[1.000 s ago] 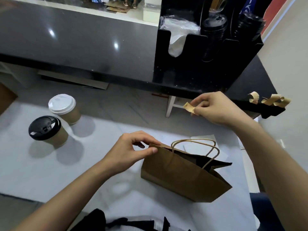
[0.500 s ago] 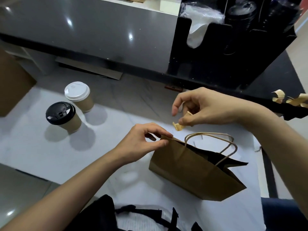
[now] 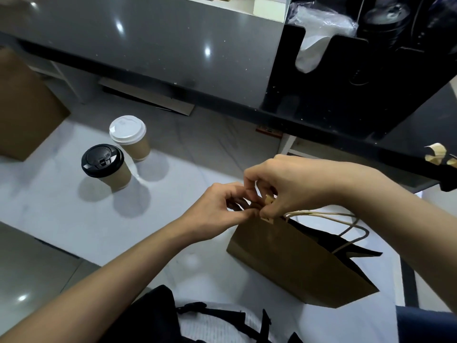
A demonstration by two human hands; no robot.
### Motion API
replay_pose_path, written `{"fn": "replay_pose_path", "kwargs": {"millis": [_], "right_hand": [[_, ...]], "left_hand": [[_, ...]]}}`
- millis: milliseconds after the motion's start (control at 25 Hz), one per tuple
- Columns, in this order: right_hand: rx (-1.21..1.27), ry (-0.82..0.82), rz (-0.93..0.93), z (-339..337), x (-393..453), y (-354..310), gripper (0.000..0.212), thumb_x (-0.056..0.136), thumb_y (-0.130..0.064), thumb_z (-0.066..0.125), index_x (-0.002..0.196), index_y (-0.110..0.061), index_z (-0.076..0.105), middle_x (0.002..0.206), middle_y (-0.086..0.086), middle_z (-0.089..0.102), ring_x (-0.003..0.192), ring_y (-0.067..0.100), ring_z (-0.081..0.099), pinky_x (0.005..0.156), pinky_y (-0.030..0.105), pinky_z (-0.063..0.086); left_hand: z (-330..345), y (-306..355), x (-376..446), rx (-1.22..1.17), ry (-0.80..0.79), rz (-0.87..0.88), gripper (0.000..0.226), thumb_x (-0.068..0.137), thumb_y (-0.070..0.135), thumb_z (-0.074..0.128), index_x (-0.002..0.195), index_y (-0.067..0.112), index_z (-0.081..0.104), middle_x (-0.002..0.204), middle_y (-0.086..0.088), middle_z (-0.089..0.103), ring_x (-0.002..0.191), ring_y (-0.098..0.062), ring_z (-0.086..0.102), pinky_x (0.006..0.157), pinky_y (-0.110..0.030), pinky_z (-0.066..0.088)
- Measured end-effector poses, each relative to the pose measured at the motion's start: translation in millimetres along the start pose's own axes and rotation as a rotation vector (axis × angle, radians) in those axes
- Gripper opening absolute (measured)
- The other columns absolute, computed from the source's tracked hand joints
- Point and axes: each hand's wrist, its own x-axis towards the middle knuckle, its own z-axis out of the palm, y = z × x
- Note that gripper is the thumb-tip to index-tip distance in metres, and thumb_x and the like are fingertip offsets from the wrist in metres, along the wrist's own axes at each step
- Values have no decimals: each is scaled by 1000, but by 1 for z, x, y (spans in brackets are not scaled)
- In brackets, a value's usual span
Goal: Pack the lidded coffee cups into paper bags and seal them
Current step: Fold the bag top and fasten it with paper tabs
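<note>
Right hand (image 3: 296,186) has come down from the far shelf, pinching tape (image 3: 268,201) onto the bag (image 3: 296,263) rim. Left hand (image 3: 222,211) pinches that rim closed. Sealing underway; two cups (image 3: 116,164) stand unpacked, far left.

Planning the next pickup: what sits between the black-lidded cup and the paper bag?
In the head view, only the left hand and its forearm cross that stretch of white tabletop between the black-lidded cup and the paper bag.
</note>
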Motion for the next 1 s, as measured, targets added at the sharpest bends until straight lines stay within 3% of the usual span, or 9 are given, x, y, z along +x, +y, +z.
{"fn": "replay_pose_path", "kwargs": {"millis": [160, 280, 440, 520, 640, 680, 840, 1000], "right_hand": [[-86, 7, -43, 2, -1, -10, 28, 78, -29, 79, 89, -35, 53, 73, -12, 61, 66, 6, 56, 55, 26, 41], [-81, 17, -79, 4, -3, -12, 28, 79, -29, 77, 89, -36, 52, 72, -11, 60, 63, 6, 55, 55, 25, 40], [-103, 30, -60, 4, -3, -10, 29, 81, -30, 79, 93, -35, 52, 73, -11, 59, 65, 7, 54, 54, 23, 35], [-117, 25, -44, 7, -2, -8, 33, 80, -34, 81, 95, -34, 51, 73, -12, 57, 65, 6, 52, 54, 24, 34], [-151, 25, -24, 10, 0, -8, 40, 80, -41, 82, 101, -31, 50, 70, -13, 51, 64, 4, 48, 53, 25, 33], [-168, 30, -20, 11, 0, -8, 41, 80, -42, 81, 102, -30, 49, 70, -13, 49, 63, 4, 47, 53, 26, 32], [-204, 46, 5, 12, 1, -7, 46, 81, -44, 80, 106, -30, 45, 69, -12, 46, 62, 5, 44, 51, 26, 29], [-156, 40, 42, 12, 1, -3, 51, 77, -50, 82, 106, -33, 43, 71, -9, 51, 63, 6, 46, 54, 28, 35]], "left_hand": [[-1, 0, -1, -19, 17, -10, 29, 89, 3, 70, 89, 32, 71, 91, 3, 76, 89, -25, 72, 87, -43, 57], [-1, 3, -2, -48, 16, -39, 25, 91, 0, 70, 86, 25, 71, 88, -4, 76, 81, -19, 73, 79, -34, 58], [-1, 3, -1, -48, 14, -20, 34, 92, 6, 69, 85, 39, 72, 84, -2, 74, 79, -39, 66, 72, -48, 54], [-1, 1, -1, -62, 1, -15, 28, 92, 8, 67, 88, 35, 72, 84, -5, 74, 78, -44, 63, 71, -50, 53], [-1, 1, -2, -58, -9, -37, 30, 93, 4, 67, 91, 33, 71, 78, 5, 73, 66, -31, 58, 63, -30, 48], [-1, 0, -2, -58, -17, -35, 29, 93, 3, 67, 94, 32, 71, 80, 7, 73, 66, -28, 60, 64, -29, 49], [-2, 0, -2, -76, -52, -25, 26, 88, 0, 71, 104, 20, 70, 99, 10, 75, 85, -31, 71, 85, -48, 59], [0, 0, -2, -67, -71, -27, 29, 85, 1, 76, 107, 18, 69, 103, 12, 72, 84, -29, 69, 86, -49, 58]]}}
